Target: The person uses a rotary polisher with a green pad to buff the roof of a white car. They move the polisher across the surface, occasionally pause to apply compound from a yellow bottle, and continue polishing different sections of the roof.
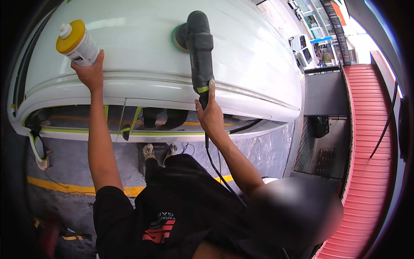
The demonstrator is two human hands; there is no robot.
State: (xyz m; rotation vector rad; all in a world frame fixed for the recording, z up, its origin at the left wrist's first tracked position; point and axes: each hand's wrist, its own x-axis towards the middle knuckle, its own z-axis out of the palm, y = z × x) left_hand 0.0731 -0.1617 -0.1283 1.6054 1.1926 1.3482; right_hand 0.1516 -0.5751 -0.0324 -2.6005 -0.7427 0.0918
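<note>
Head view, car roof (pixel 142 47): I see a big white glossy panel, hard and slick; both my arms reach up onto it.
Polisher (pixel 199 47): black, long-bodied, corded; I judge it heavy and stiff, best taken by the slim rear handle. Its green pad end lies on the roof, near the middle.
Bottle (pixel 77 43): yellow top, white nozzle, grey label; I judge it light plastic, a bit slippery and squeezable, best held round the body. It sits tipped at the roof's left part.
Right hand (pixel 210 113): fingers closed round the polisher's handle, thumb up along it; arm stretched forward, elbow slightly bent.
Left hand (pixel 89 71): fingers wrapped on the bottle's base from below; arm nearly straight, reaching up.
Cord (pixel 220 172): hangs from the handle past my right forearm.
</note>
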